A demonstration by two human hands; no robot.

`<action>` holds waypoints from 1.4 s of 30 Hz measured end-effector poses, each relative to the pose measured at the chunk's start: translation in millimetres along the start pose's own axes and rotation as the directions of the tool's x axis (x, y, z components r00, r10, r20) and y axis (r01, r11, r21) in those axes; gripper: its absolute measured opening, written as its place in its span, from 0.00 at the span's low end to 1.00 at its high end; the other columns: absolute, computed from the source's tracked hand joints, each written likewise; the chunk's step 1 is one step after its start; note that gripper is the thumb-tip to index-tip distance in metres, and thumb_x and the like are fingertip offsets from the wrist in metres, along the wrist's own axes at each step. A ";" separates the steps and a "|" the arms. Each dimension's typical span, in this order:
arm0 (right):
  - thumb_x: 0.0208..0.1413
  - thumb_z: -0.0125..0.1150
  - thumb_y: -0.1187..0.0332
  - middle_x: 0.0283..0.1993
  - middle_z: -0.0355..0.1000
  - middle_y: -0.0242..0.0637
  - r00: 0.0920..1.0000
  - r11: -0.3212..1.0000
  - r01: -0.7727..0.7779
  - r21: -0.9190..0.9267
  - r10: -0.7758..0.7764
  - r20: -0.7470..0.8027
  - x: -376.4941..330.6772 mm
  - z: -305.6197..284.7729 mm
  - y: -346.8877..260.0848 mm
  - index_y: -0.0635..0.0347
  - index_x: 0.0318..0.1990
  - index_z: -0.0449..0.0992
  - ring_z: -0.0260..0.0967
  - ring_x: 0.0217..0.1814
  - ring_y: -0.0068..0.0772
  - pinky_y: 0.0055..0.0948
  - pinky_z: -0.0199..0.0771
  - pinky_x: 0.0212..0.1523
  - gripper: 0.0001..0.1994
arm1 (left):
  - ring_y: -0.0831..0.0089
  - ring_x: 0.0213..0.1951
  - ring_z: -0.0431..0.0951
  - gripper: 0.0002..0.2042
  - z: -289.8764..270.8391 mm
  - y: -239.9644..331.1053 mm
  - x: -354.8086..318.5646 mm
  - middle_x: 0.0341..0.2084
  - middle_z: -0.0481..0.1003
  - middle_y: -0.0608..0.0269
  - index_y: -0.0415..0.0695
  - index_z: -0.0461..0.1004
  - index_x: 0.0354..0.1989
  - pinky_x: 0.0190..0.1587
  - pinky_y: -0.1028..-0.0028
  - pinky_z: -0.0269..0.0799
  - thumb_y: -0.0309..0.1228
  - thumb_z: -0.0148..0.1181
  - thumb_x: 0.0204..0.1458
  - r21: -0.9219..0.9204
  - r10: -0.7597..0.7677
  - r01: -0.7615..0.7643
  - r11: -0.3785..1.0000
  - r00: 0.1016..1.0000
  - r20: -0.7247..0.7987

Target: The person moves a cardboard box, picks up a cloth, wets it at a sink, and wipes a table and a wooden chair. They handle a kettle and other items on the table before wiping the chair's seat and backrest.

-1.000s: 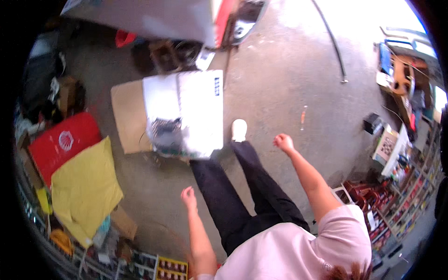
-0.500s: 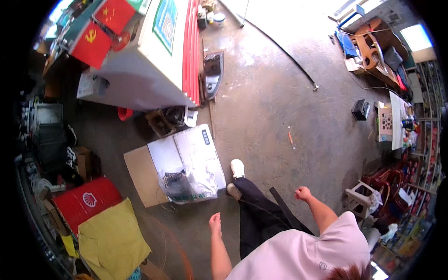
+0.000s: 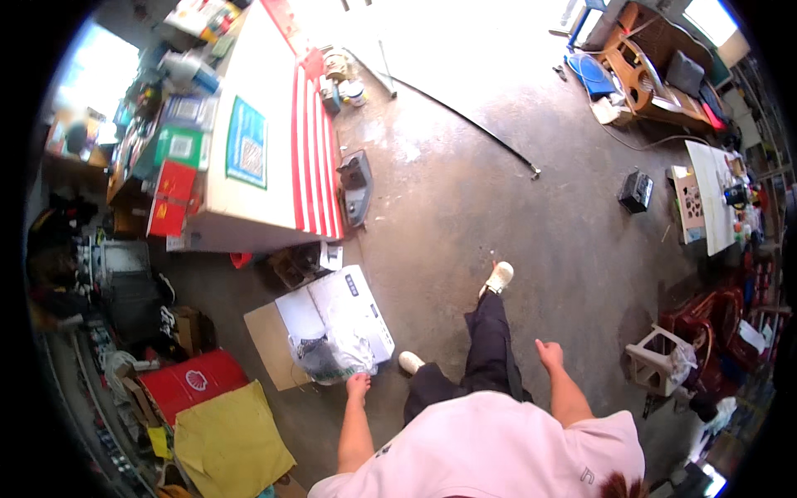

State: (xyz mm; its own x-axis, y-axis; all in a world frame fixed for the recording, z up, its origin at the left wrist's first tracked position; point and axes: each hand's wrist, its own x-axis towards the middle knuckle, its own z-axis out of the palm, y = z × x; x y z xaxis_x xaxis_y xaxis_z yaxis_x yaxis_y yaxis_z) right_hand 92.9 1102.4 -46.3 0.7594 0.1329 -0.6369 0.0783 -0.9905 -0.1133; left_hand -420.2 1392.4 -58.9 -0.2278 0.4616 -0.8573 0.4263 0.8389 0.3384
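My left hand (image 3: pixel 358 385) hangs beside my body with loosely bent, parted fingers and nothing visible in it. In the picture it overlaps the lower edge of a clear plastic bag (image 3: pixel 336 355); no grip on the bag shows. That bag lies on a flattened white cardboard box (image 3: pixel 353 305) on the floor. Out to the other side, my right hand (image 3: pixel 549 353) is held away from my body, fingers loosely apart and empty. The floor lies beneath it, and a pale plastic stool (image 3: pixel 658 357) stands farther right.
A long white counter (image 3: pixel 249 195) with red stripes stands ahead left. Across the floor ahead lies a black pole (image 3: pixel 465 120). A black battery-like box (image 3: pixel 636 192) sits at right. Near my left are a red drum (image 3: pixel 195 380) and a yellow cloth (image 3: pixel 232 444).
I have stepped forward, one white shoe now farther ahead and to the right. My left hand has moved left, to the bag's edge in the picture. The counter appears turned.
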 end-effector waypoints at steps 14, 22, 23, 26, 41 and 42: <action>0.57 0.57 0.62 0.24 0.76 0.36 0.960 0.779 0.223 0.586 -0.280 0.006 320.5 -268.8 -143.4 0.64 0.35 0.78 0.73 0.24 0.24 0.25 0.72 0.27 0.12 | 0.80 0.23 0.69 0.08 305.9 232.3 -77.8 0.24 0.73 0.69 0.42 0.78 0.35 0.24 0.78 0.65 0.32 0.59 0.52 0.066 0.124 -0.145 0.987 0.959 0.253; 0.57 0.57 0.65 0.24 0.75 0.34 0.925 0.817 0.329 0.474 -0.381 0.015 454.8 -361.9 -169.3 0.64 0.34 0.77 0.70 0.22 0.22 0.24 0.70 0.23 0.10 | 0.75 0.16 0.68 0.06 388.7 303.1 -46.7 0.16 0.71 0.64 0.43 0.74 0.22 0.18 0.73 0.65 0.29 0.56 0.50 0.039 -0.019 0.014 0.999 0.990 0.138; 0.57 0.56 0.65 0.25 0.76 0.36 0.934 0.776 0.263 0.574 -0.353 0.050 470.5 -366.0 -173.0 0.64 0.33 0.77 0.71 0.22 0.24 0.25 0.70 0.23 0.10 | 0.75 0.15 0.66 0.08 407.5 324.7 -43.4 0.13 0.67 0.64 0.44 0.72 0.19 0.17 0.73 0.62 0.29 0.56 0.49 0.134 -0.048 0.031 0.991 0.991 0.122; 0.58 0.56 0.64 0.25 0.76 0.36 0.957 0.802 0.053 0.595 -0.211 0.200 494.1 -389.7 -136.7 0.63 0.33 0.77 0.70 0.22 0.24 0.25 0.70 0.22 0.10 | 0.76 0.12 0.61 0.11 476.2 399.7 -43.1 0.09 0.63 0.66 0.45 0.69 0.14 0.14 0.74 0.55 0.29 0.54 0.49 0.177 0.123 -0.164 0.970 0.967 0.225; 0.54 0.54 0.58 0.20 0.76 0.35 0.733 0.610 0.655 -0.446 -0.368 0.572 737.1 -527.5 -367.2 0.61 0.22 0.80 0.73 0.22 0.28 0.33 0.74 0.27 0.18 | 0.77 0.33 0.78 0.09 696.8 399.6 -190.9 0.32 0.78 0.65 0.44 0.76 0.40 0.34 0.76 0.74 0.33 0.52 0.59 -0.721 -0.112 -0.141 0.678 0.950 -0.291; 0.54 0.54 0.63 0.22 0.76 0.36 0.647 0.478 0.760 -0.441 -0.487 0.587 760.4 -535.3 -407.5 0.58 0.25 0.81 0.71 0.23 0.28 0.32 0.71 0.25 0.13 | 0.77 0.30 0.78 0.08 718.6 368.8 -205.4 0.30 0.78 0.66 0.45 0.76 0.38 0.31 0.76 0.74 0.33 0.53 0.57 -0.762 -0.236 -0.055 0.645 0.934 -0.267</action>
State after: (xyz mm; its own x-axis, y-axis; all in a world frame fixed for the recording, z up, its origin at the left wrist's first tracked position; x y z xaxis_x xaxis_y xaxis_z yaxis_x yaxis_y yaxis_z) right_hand 984.2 1587.6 -76.3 0.0737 0.5896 -0.8043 0.8990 -0.3883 -0.2023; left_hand 412.9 1399.7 -36.7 -0.5470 0.3106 -0.7774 -0.3798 0.7355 0.5611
